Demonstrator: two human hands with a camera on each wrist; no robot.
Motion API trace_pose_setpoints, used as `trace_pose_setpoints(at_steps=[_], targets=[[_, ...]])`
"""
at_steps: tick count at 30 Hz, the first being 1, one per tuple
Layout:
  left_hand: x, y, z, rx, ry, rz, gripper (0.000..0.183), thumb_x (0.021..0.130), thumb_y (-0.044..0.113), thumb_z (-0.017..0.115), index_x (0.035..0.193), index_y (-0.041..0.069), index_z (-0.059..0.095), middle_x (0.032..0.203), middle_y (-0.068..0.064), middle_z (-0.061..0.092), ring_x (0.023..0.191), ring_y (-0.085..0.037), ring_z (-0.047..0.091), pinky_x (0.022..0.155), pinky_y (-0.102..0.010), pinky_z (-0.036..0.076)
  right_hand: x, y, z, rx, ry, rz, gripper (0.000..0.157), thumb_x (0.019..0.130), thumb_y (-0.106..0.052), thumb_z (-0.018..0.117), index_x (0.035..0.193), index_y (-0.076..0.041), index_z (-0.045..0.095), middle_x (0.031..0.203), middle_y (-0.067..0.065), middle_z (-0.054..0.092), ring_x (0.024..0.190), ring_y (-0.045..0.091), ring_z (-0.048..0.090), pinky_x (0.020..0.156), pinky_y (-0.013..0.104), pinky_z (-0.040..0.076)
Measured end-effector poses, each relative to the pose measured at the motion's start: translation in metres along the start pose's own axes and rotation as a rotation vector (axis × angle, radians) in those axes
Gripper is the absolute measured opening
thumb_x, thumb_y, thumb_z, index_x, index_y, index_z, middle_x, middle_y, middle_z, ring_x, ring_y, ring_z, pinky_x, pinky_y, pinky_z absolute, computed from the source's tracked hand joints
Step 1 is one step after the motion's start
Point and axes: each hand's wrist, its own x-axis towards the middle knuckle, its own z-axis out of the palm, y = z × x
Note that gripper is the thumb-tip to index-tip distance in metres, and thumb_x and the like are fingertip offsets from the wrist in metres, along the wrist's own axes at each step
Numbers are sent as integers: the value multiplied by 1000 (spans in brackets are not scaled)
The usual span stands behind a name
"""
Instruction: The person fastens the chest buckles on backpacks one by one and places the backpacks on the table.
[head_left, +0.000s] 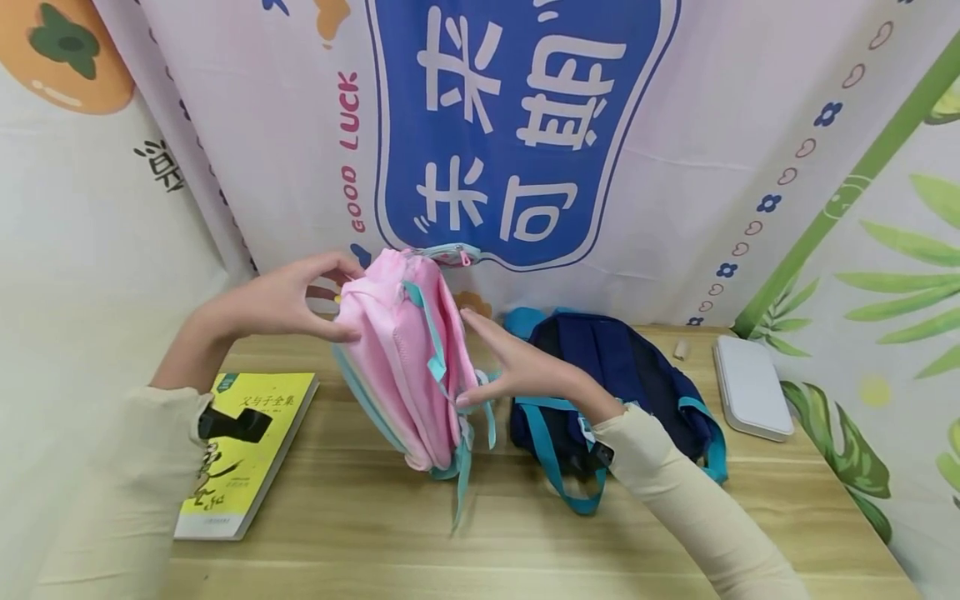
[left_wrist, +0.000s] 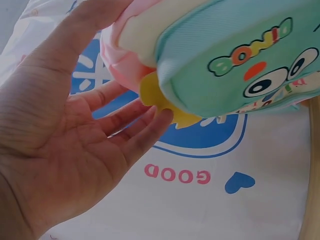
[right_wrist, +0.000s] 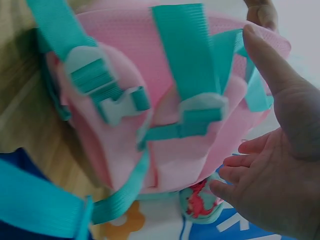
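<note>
A pink backpack (head_left: 405,358) with teal trim stands tilted over the table, its top leaning toward the wall cloth. My left hand (head_left: 292,296) grips its left upper side, thumb against the pink fabric. In the left wrist view, the fingertips of the left hand (left_wrist: 95,120) reach a yellow flap (left_wrist: 155,95) beside the teal front pocket (left_wrist: 215,75). On the strap side, my right hand (head_left: 517,362) holds its fingers fairly straight along the bag. The right wrist view has the thumb of the right hand (right_wrist: 280,140) at a teal strap (right_wrist: 225,55), near white buckles (right_wrist: 120,107).
A dark blue backpack (head_left: 607,358) with teal straps lies right of the pink one. Farther right are a white case (head_left: 752,387) and a small beige piece (head_left: 681,350). A yellow book (head_left: 255,442) lies under my left forearm. The printed cloth (head_left: 645,192) hangs behind the table.
</note>
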Motion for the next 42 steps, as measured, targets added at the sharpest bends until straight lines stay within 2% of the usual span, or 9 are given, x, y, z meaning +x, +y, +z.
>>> trace_pose_setpoints(at_steps=[4, 7, 12, 19, 23, 26, 33, 38, 42], targets=[[-1, -1, -3, -26, -22, -29, 59, 80, 20, 89, 128, 16, 56, 130, -1, 58, 122, -22, 57, 104, -41, 54, -5, 11, 7, 8, -30, 36, 123, 80, -54, 83, 165, -22, 1, 173, 0, 3, 159, 24, 8, 125, 57, 22], [-3, -2, -5, -33, -24, -52, 60, 80, 21, 89, 129, 16, 56, 132, -2, 58, 125, -25, 57, 107, -50, 51, -6, 19, 14, 39, -60, 13, 123, 81, -52, 83, 165, -19, 0, 173, 0, 4, 160, 23, 7, 126, 56, 20], [-9, -7, -8, -28, -11, -68, 60, 79, 21, 89, 129, 16, 57, 133, -1, 59, 125, -24, 57, 107, -49, 50, -3, 29, 28, 97, -111, -39, 122, 82, -49, 83, 165, -24, -4, 172, -7, 3, 159, 18, 8, 126, 52, 21], [-17, -15, -11, -16, -2, -73, 60, 80, 22, 88, 130, 18, 56, 134, 0, 59, 127, -25, 57, 107, -50, 50, -5, 33, 44, 138, -175, -29, 128, 81, -41, 86, 164, -24, -10, 171, -9, -4, 159, 13, 3, 127, 47, 21], [-22, -22, -12, -7, 8, -96, 58, 80, 24, 89, 129, 20, 57, 132, 3, 60, 126, -23, 58, 100, -34, 55, -2, 35, 54, 135, -183, -51, 130, 79, -32, 89, 164, -25, -9, 171, -8, -2, 158, 13, 6, 126, 49, 23], [-26, -27, -12, -4, 18, -99, 59, 80, 23, 89, 130, 19, 57, 132, 3, 60, 126, -23, 59, 94, -20, 54, 1, 35, 61, 134, -187, -67, 129, 79, -27, 89, 163, -29, -8, 172, -7, 1, 158, 13, 9, 126, 51, 22], [-34, -38, -11, -3, 28, -130, 61, 80, 25, 88, 131, 20, 56, 134, 3, 59, 128, -26, 59, 91, -21, 53, 4, 32, 69, 107, -152, -70, 125, 80, -28, 89, 164, -26, -4, 172, -4, 8, 158, 14, 14, 127, 48, 23], [-38, -44, -9, -33, 19, -135, 63, 82, 23, 87, 135, 15, 52, 135, -4, 58, 128, -32, 59, 89, -21, 55, 4, 32, 72, 86, -132, 2, 127, 81, -32, 88, 164, -18, -7, 172, 1, 6, 157, 16, 14, 126, 44, 25], [-44, -51, -7, -45, 6, -162, 64, 83, 24, 85, 135, 14, 50, 134, -5, 61, 127, -29, 61, 88, -21, 55, 2, 32, 74, 68, -122, 63, 126, 82, -35, 86, 164, -14, -8, 172, 6, 6, 157, 19, 18, 125, 45, 28]])
